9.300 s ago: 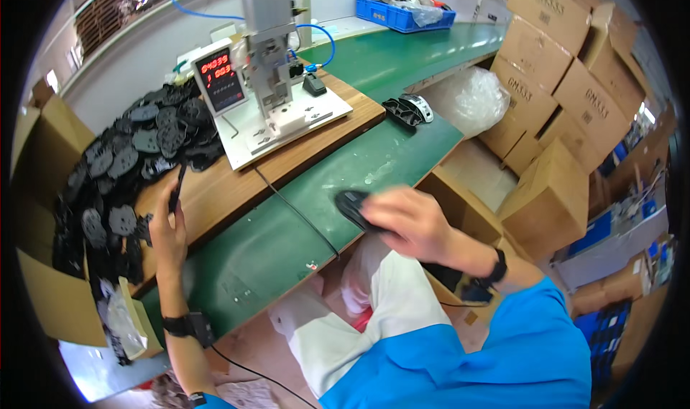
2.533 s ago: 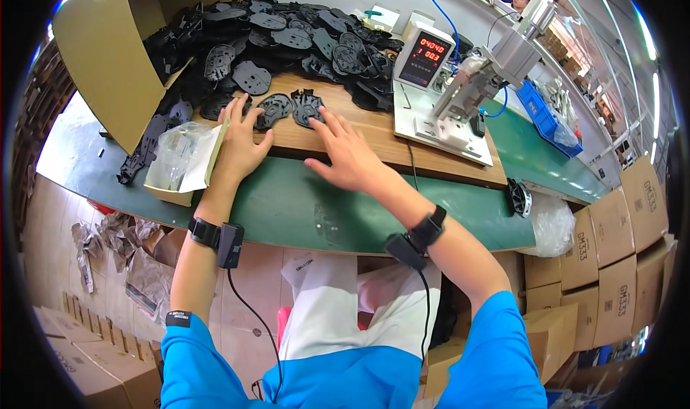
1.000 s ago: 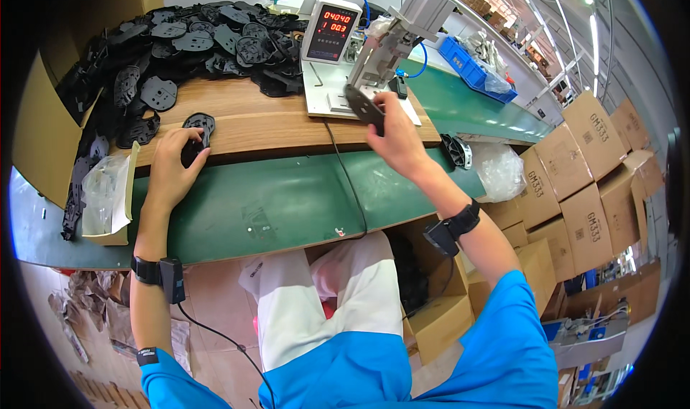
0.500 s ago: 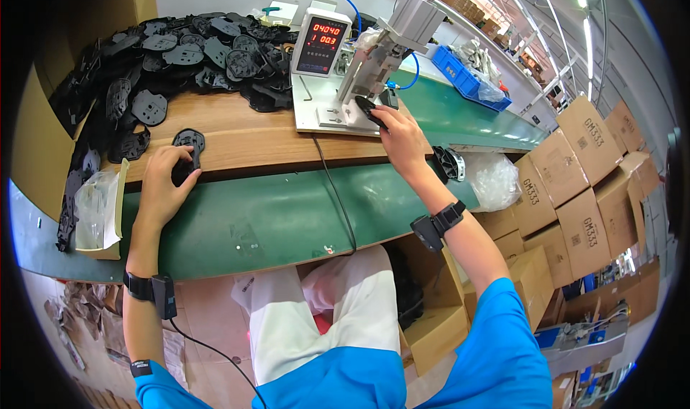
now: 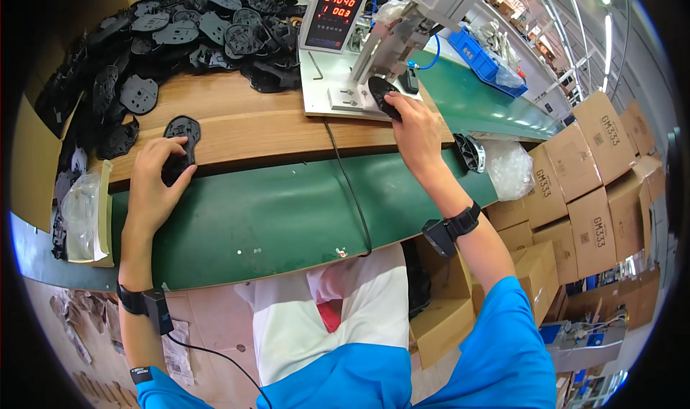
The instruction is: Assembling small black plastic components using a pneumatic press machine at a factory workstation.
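My right hand [image 5: 417,130] pinches a black oval plastic part [image 5: 383,97] by its near edge. The part is tilted up in front of the small press [image 5: 394,48], beside the metal fixture [image 5: 349,98] on its white base plate. At the left, my left hand [image 5: 152,182] is closed, thumb against fingers, around a second black plastic part [image 5: 184,130]. That one rests at the front edge of the wooden board [image 5: 251,125]; its lower end is partly hidden by my fingers.
A heap of black plastic parts [image 5: 180,31] covers the board's back left. A counter box with a red display [image 5: 335,15] stands beside the press. A cable [image 5: 348,179] crosses the green bench [image 5: 287,208]. Clear plastic bags [image 5: 507,170], a blue bin [image 5: 474,60] and stacked cartons [image 5: 564,172] are at the right.
The whole view has shifted slightly. The part in my right hand has tilted, so more of its dark face shows beside the fixture. My left hand stays at its part.
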Demonstrator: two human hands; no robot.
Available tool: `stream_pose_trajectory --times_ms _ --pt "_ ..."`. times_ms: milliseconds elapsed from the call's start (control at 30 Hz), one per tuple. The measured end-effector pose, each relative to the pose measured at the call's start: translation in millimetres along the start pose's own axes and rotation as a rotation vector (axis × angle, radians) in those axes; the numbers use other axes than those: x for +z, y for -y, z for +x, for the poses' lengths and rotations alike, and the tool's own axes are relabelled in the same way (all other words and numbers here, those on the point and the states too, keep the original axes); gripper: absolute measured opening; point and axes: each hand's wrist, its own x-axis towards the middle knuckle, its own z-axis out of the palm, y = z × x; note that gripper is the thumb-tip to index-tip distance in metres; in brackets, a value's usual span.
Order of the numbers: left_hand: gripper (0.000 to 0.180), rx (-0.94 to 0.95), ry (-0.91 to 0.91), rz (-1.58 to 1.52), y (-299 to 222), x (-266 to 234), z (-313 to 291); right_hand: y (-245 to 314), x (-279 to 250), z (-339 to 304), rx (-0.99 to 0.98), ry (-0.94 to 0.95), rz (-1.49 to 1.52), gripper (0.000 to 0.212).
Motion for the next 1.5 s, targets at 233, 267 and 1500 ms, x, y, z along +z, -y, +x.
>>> stream_pose_trajectory --times_ms 233,267,1500 --pt "0.027 -0.027 0.016 -0.002 -4.2 -1.1 -1.0 -5.1 -2.3 -1.8 0.014 -0.006 -0.111 0.044" --pt "0.027 -0.033 0.016 -0.007 -4.6 -1.3 -1.3 -6.5 -1.8 -2.6 0.017 -0.004 -0.113 0.044" --pt "0.023 -0.104 -0.022 -0.061 -12.0 -0.3 1.0 -6.9 -21.6 16.4 -0.094 0.221 -0.059 0.026"
